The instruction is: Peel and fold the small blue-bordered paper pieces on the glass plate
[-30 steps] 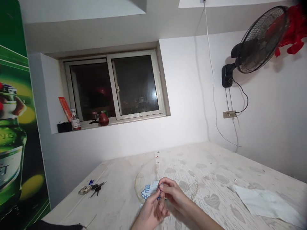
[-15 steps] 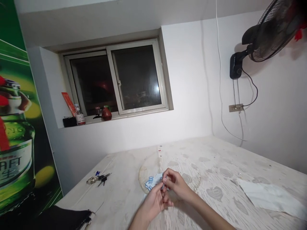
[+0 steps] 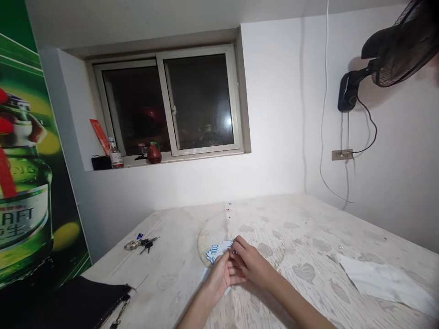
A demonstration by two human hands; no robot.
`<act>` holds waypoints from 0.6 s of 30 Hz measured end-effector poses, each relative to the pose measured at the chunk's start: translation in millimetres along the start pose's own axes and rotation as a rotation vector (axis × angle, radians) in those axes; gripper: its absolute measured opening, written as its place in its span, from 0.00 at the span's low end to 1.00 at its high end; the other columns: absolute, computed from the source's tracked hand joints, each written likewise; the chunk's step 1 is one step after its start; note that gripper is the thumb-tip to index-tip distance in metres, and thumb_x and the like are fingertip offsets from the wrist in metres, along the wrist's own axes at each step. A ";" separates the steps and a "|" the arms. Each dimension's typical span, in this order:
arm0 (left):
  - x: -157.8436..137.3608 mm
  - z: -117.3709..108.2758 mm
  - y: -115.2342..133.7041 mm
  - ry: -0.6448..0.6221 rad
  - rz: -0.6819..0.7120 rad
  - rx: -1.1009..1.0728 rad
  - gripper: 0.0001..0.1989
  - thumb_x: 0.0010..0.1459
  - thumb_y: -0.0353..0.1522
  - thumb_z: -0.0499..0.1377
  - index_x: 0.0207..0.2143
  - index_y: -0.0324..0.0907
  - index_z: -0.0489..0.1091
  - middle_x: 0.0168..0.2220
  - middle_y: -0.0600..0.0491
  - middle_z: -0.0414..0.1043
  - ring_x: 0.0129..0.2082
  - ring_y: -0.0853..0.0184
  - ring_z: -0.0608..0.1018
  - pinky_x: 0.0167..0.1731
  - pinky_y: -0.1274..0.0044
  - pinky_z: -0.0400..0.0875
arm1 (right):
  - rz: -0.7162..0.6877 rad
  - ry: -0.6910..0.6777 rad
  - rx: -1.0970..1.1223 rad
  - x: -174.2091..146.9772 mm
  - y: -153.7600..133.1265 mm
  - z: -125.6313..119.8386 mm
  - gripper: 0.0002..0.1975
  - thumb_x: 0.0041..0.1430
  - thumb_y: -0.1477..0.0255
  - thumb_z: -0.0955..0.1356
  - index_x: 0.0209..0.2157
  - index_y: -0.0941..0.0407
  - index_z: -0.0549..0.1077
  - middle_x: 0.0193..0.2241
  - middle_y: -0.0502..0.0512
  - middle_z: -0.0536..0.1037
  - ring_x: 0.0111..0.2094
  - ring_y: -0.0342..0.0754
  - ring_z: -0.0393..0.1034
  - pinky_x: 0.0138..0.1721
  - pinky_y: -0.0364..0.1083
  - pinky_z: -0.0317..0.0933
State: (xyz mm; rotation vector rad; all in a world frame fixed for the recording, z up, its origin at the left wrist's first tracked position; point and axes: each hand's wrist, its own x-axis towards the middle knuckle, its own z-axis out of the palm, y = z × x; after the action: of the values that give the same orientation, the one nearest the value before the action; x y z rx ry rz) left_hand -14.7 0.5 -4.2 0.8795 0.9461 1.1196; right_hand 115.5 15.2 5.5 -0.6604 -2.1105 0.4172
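Observation:
My left hand (image 3: 220, 274) and my right hand (image 3: 251, 259) meet over the table, fingertips touching. The right thumb and fingers are pinched together at the left hand's fingertips. Whatever small thing is between them is mostly hidden and too small to name. The left hand's thumb and forefinger are closed, its other fingers curled under the right hand. Just beyond them lies a white paper piece with blue print (image 3: 215, 251), partly covered by my fingers. A pale edge of something (image 3: 206, 274) shows beside the left hand.
The pale patterned table (image 3: 178, 274) bears a bunch of keys (image 3: 147, 244) at left, a black pouch (image 3: 89, 301) at front left and white cloth or paper (image 3: 377, 278) at right. A window (image 3: 202, 100), a bottle (image 3: 115, 155) on its sill and a wall fan (image 3: 394, 64) stand behind.
Both hands stay together, and the right hand has turned, its fingers now further over the left hand's. The camera view has shifted slightly.

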 end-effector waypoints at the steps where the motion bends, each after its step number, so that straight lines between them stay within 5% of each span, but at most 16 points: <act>1: 0.5 0.0 -0.2 0.007 0.001 -0.004 0.14 0.57 0.41 0.51 0.31 0.37 0.61 0.27 0.47 0.72 0.24 0.66 0.75 0.29 0.72 0.69 | 0.001 0.002 -0.008 0.0 0.4 0.8 0.10 0.61 0.77 0.54 0.32 0.55 0.63 0.34 0.52 0.63 0.27 0.41 0.58 0.27 0.41 0.53; 18: 5.3 -2.2 -4.1 0.067 0.047 0.111 0.08 0.54 0.34 0.50 0.27 0.38 0.62 0.22 0.49 0.70 0.21 0.66 0.75 0.26 0.73 0.70 | 0.020 -0.069 -0.119 1.1 3.1 5.8 0.11 0.54 0.83 0.56 0.35 0.56 0.63 0.35 0.52 0.63 0.25 0.39 0.57 0.25 0.40 0.49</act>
State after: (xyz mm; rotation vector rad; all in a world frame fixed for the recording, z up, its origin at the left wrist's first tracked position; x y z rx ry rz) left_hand -14.6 5.1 -9.6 0.9629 1.0561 1.1509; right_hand 111.2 18.0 1.4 -0.7459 -2.2087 0.3317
